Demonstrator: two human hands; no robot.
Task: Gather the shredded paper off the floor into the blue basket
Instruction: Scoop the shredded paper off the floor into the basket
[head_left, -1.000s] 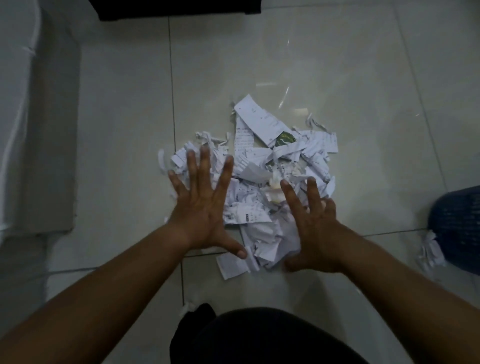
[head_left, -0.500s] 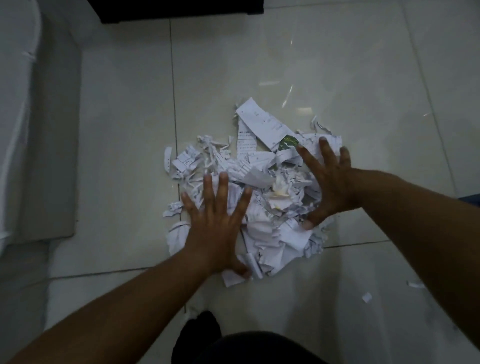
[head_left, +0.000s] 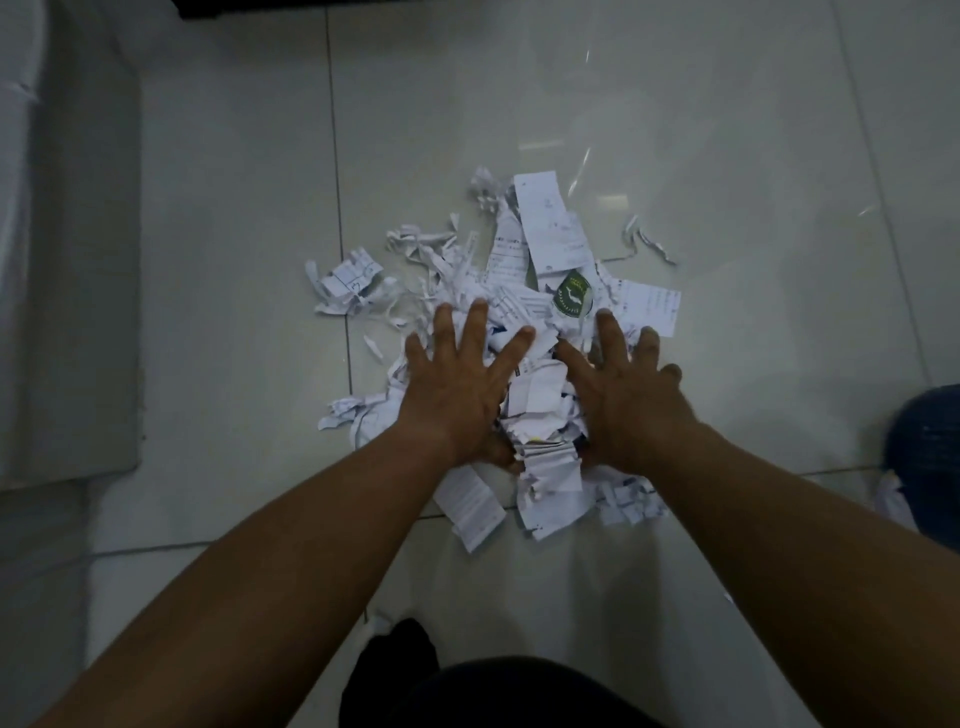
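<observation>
Paper (head_left: 535, 395): loose heap on floor (head_left: 675, 130), centre of view, straddling tile joints. Left hand (head_left: 457, 395): palm down on heap's left side, fingers straight and spread. Right hand (head_left: 623, 400): palm down on heap's right side, fingers spread likewise. Bunched shreds stand up between both hands. Green-emblem slip (head_left: 571, 300) just beyond fingertips. Curled strip (head_left: 649, 241) lies apart, beyond heap to right. Basket (head_left: 930, 447): at right edge, partly out of view, apart from heap.
</observation>
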